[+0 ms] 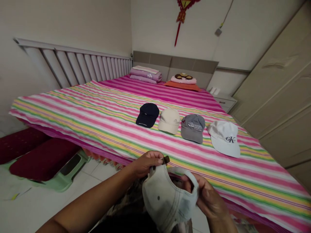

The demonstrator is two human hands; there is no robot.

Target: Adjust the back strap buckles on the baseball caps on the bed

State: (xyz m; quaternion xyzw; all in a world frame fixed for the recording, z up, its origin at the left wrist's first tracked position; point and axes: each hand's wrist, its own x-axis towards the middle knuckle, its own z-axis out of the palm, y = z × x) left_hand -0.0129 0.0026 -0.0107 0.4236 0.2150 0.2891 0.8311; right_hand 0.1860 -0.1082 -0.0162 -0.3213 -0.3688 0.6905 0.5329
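At the near edge of the bed, in the head view, a pale cap hangs between both hands. The left hand pinches its rim beside a dark tab; the right hand pinches the pale strap opposite. Beyond, a navy cap, beige cap, grey cap and white cap lie in a row.

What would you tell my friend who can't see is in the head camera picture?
A person's left hand and right hand hold a pale cap in front of a bed with a striped sheet. Lined up on the sheet are a navy cap, a cream cap, a gray cap and a white cap. Folded bedding lies near the headboard.
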